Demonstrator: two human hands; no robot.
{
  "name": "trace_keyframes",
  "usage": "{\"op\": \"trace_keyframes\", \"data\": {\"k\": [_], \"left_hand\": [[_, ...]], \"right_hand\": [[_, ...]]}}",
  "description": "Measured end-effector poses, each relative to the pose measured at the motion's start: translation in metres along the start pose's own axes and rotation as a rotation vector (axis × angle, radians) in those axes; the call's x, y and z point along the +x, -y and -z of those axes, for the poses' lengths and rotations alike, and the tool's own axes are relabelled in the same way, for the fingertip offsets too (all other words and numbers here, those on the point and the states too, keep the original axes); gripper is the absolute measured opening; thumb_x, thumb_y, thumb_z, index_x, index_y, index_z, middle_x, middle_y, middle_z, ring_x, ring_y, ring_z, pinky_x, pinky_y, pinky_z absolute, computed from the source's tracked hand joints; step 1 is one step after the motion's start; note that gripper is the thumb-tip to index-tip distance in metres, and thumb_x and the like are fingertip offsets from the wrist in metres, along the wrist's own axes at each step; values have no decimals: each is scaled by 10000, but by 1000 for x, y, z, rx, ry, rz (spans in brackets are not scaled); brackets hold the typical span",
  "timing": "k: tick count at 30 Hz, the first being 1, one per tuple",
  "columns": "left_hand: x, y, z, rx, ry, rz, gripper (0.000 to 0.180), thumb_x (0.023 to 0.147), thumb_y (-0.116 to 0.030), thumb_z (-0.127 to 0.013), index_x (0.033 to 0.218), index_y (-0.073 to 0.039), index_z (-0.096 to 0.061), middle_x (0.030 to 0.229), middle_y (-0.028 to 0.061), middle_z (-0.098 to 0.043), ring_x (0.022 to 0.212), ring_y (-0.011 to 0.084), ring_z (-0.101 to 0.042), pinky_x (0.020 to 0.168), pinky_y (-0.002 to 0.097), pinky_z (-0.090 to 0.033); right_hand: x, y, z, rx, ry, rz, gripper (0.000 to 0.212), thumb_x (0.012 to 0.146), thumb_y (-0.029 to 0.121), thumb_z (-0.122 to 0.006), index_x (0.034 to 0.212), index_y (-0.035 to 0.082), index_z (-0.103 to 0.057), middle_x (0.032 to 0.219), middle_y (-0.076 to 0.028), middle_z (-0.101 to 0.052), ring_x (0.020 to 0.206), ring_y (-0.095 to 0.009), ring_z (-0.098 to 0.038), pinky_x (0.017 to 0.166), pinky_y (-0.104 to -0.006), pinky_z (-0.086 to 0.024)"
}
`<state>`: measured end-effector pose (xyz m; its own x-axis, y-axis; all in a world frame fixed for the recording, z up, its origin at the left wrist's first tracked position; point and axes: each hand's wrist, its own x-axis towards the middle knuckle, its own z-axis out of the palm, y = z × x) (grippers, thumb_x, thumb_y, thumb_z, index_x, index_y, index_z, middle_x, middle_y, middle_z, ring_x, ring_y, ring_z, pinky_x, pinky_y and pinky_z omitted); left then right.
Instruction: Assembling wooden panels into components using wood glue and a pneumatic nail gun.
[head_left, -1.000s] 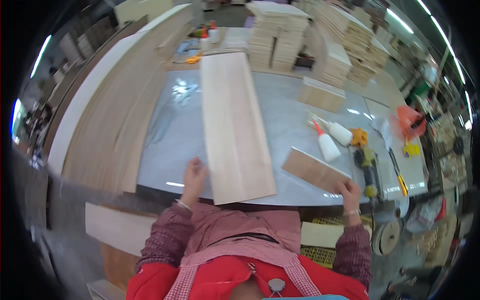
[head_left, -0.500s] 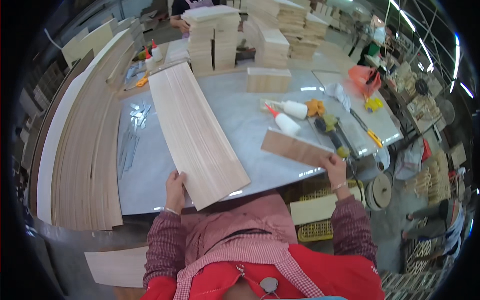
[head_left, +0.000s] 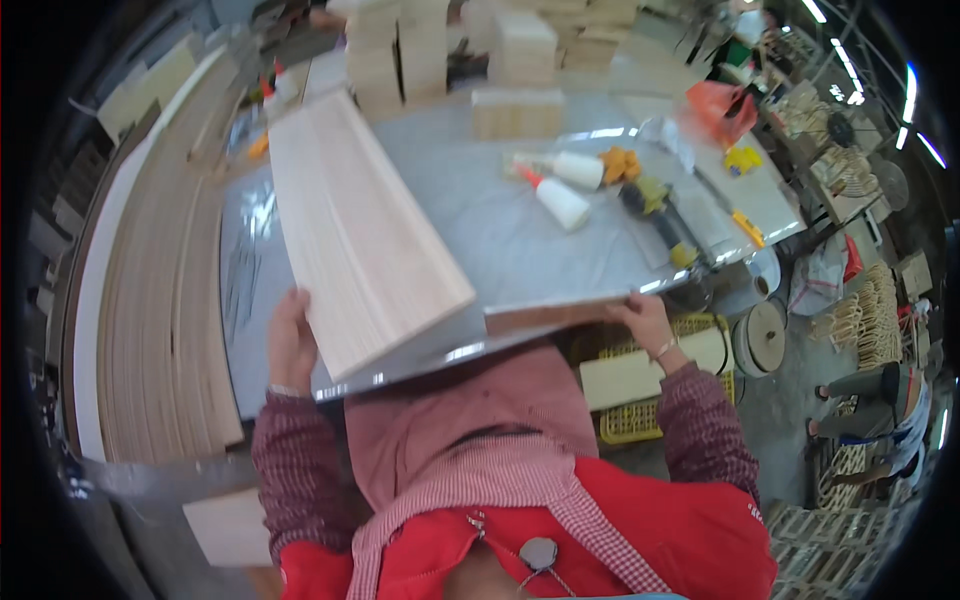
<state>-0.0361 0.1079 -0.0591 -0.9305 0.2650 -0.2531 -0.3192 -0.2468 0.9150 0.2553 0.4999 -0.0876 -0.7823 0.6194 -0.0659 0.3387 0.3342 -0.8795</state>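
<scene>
Lifted off the grey worktop (head_left: 520, 240) now: long pale wooden board (head_left: 360, 225), tilted, near end gripped by left hand (head_left: 290, 340), fingers curled around its edge. Right hand (head_left: 645, 320) closed on short brown wooden plank (head_left: 550, 315) at worktop's front edge.

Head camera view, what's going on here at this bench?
A person at a grey worktable holds a long pale wooden board at its near end with the left hand. The right hand grips a smaller wood piece at the table's front edge. Two glue bottles lie beyond.
</scene>
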Motion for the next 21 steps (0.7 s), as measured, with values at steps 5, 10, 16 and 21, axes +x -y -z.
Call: {"op": "trace_keyframes", "data": {"k": [5, 10, 16, 21], "left_hand": [[5, -28, -9, -25, -43, 22, 216, 870, -113, -598, 1045, 12, -594, 950, 100, -612, 829, 157, -567, 779, 276, -477], [3, -24, 0, -58, -65, -79, 251, 876, -122, -629, 1070, 30, -580, 960, 102, -602, 830, 153, -587, 757, 255, -502], [3, -8, 4, -49, -18, -105, 280, 883, -139, -636, 1096, 29, -566, 948, 93, -602, 838, 132, -599, 736, 220, -507], [-8, -2, -16, 11, -147, -71, 338, 878, -172, -662, 1120, 48, -578, 907, 99, -620, 768, 137, -607, 713, 239, -503]], "right_hand": [[41, 6, -61, 23, 149, 173, 201, 789, 133, -690, 917, -19, -658, 702, 0, -585, 631, -101, -438, 598, -221, -384], [60, 37, -121, 245, 411, 207, 119, 807, 97, -674, 887, 8, -675, 746, -12, -641, 632, -98, -482, 610, -207, -390], [55, 51, -141, 394, 468, 209, 95, 818, 80, -677, 891, 21, -691, 765, -12, -662, 668, -89, -534, 644, -198, -417], [57, 40, -145, 411, 508, 181, 112, 822, 94, -696, 902, 15, -694, 771, -18, -668, 711, -94, -577, 696, -195, -449]]}}
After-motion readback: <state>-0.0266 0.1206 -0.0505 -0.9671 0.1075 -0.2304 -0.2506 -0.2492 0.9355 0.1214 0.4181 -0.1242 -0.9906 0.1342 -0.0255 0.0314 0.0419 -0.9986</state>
